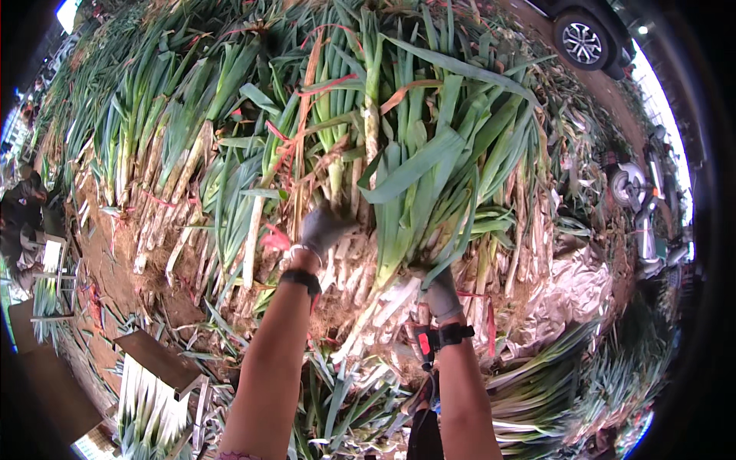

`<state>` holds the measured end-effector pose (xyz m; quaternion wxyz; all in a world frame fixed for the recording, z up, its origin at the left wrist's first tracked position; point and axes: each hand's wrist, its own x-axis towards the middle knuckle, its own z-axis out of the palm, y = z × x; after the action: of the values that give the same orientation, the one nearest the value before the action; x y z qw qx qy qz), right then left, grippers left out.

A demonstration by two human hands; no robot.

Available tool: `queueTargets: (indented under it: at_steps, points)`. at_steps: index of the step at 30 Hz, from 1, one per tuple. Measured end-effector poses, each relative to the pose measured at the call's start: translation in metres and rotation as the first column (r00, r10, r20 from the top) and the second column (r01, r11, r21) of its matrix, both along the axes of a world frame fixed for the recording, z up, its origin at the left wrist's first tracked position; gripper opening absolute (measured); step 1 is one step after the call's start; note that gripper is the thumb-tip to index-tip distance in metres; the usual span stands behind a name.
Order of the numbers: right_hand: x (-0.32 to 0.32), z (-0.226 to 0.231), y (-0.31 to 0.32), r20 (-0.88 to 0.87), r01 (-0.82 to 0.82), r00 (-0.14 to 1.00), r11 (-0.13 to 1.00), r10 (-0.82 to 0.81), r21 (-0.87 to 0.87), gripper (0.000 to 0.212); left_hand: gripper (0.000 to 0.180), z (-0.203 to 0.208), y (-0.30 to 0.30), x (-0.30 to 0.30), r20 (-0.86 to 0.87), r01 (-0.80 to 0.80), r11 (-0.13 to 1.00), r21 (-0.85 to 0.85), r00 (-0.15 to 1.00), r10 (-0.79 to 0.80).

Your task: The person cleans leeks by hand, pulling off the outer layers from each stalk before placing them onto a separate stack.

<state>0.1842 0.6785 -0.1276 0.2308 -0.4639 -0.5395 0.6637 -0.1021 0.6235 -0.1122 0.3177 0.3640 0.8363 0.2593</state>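
Observation:
A big heap of leeks (172, 146) with long green leaves and pale, soil-stained stalks lies before me. My right hand (441, 291), in a grey glove, is closed round a bunch of leeks (406, 207); their leaves fan up and away over the heap, and white stalk ends slant down to the left. In a grey glove too, my left hand (326, 228) reaches in among the stalks left of that bunch. Its fingers are partly hidden, so whether it grips a stalk does not show. Red ties (277, 238) hang near my left wrist.
Crumpled silvery sheeting (571, 295) lies to the right of the heap. Cleaner leeks (537, 387) are piled at lower right, and more white-stalked ones (149, 402) stand in a rack at lower left. A parked car's wheel (583, 42) and a scooter (644, 199) are farther off.

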Motion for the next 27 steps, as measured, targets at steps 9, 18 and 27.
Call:
queueTargets:
  at_steps: [9,18,27]
  points:
    - [0.014,0.028,-0.102,-0.053,-0.016,0.998,1.000,0.016,-0.001,0.012,0.067,-0.027,-0.124,0.070,0.224,-0.139,0.971,0.192,0.970,0.095]
    - [0.060,-0.025,-0.234,0.329,-0.241,0.925,0.963,0.189,0.124,0.070,0.023,-0.060,-0.302,0.138,0.120,-0.061,0.998,0.027,0.991,0.058]
    - [0.142,0.070,-0.062,0.182,-0.353,0.933,0.882,0.309,0.311,0.040,0.040,0.074,-0.163,0.180,0.877,0.661,0.741,-0.118,0.419,-0.234]
